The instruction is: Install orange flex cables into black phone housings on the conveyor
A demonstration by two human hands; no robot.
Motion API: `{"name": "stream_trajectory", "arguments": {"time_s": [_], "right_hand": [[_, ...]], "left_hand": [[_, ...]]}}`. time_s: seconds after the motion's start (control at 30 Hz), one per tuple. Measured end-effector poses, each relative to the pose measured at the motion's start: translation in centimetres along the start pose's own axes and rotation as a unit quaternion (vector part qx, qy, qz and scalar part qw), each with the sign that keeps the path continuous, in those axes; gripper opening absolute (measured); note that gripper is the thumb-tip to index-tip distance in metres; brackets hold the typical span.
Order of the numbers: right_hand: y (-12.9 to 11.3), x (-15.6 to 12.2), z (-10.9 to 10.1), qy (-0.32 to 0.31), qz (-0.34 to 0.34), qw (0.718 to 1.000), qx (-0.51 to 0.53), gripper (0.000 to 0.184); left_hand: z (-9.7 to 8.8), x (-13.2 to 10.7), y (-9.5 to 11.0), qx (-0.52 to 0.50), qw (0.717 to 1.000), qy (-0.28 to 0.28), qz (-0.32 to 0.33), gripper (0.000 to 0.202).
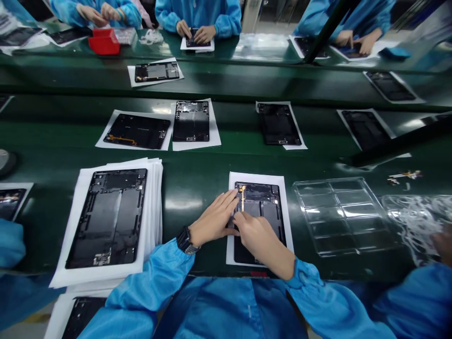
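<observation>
In front of me, a black tablet housing with its inside exposed lies on a white sheet. An orange flex cable runs along its upper left part. My left hand rests at the housing's left edge, fingers stretched out together and fingertips close to the cable. My right hand is over the housing's middle left, fingers curled in a pinch just below the visible end of the cable. Whatever lies between those fingertips is hidden.
At left, another open tablet housing tops a stack of white sheets. A clear compartment tray stands at right, beside tangled white strips and small flex parts. More housings lie along the green line; co-workers sit across and alongside.
</observation>
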State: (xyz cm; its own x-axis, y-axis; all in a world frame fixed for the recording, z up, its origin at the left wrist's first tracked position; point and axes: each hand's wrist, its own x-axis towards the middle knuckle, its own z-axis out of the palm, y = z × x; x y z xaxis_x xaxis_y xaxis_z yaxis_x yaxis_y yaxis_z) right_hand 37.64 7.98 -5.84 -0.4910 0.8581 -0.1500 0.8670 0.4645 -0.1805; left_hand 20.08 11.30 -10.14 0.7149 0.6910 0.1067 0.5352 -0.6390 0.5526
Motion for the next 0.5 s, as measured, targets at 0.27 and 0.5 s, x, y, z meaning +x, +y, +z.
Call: {"name": "stream_trajectory", "arguments": {"time_s": [0.27, 0.5], "right_hand": [[1.3, -1.1, -0.5, 0.006, 0.035, 0.999, 0.034, 0.011], [-0.5, 0.0, 0.5, 0.008, 0.015, 1.000, -0.010, 0.013]], "left_hand": [[-0.2, 0.0, 0.2, 0.008, 1.000, -0.005, -0.007, 0.108], [-0.1, -0.3, 0.2, 0.001, 1.000, -0.001, -0.003, 0.105]]}}
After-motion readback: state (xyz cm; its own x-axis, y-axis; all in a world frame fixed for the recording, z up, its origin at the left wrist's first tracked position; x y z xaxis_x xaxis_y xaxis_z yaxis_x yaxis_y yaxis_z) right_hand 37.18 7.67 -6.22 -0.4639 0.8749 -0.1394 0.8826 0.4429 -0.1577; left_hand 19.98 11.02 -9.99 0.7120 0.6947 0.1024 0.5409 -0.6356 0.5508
